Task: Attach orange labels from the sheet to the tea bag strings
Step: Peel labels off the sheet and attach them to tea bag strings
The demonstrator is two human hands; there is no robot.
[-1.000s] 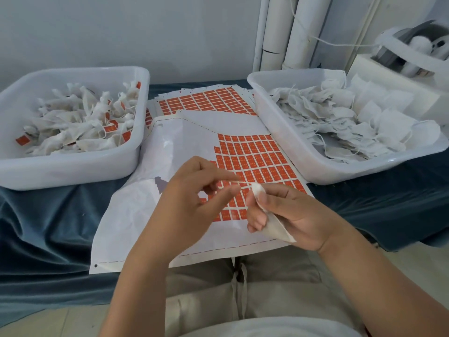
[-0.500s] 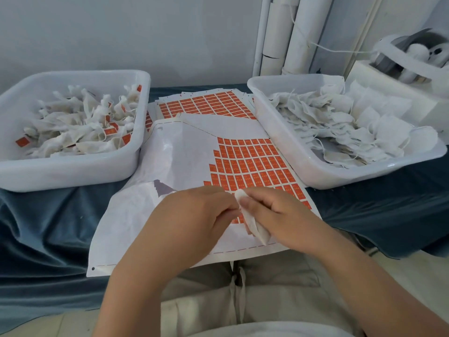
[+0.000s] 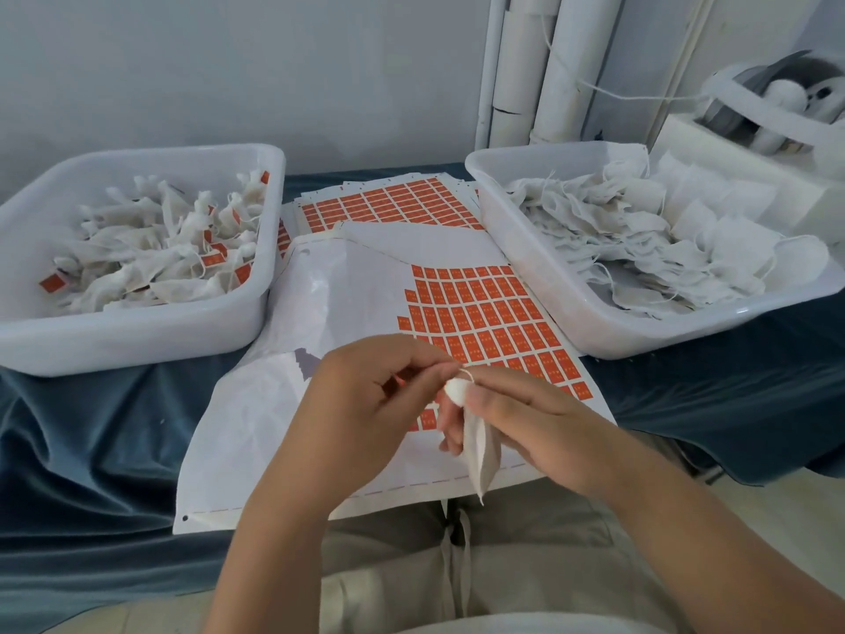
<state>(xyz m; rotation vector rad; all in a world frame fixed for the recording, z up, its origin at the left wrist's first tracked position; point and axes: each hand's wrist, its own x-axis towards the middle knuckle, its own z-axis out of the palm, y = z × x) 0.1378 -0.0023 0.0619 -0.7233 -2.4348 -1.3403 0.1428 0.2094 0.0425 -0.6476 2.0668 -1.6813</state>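
In the head view, the right hand (image 3: 526,418) is gripping the tea bag (image 3: 480,455) near its top, and the bag is hanging over the near edge of the label sheet (image 3: 347,313). The left hand (image 3: 366,404) is pinching the string (image 3: 466,372) just beside the bag's top; whether a label is between those fingers I cannot tell. Half a second ago both hands were pressing together low on the sheet. Now they are lifting clear, so a label is probably being folded onto the string. Labelled bags are lying in the left tub (image 3: 137,340).
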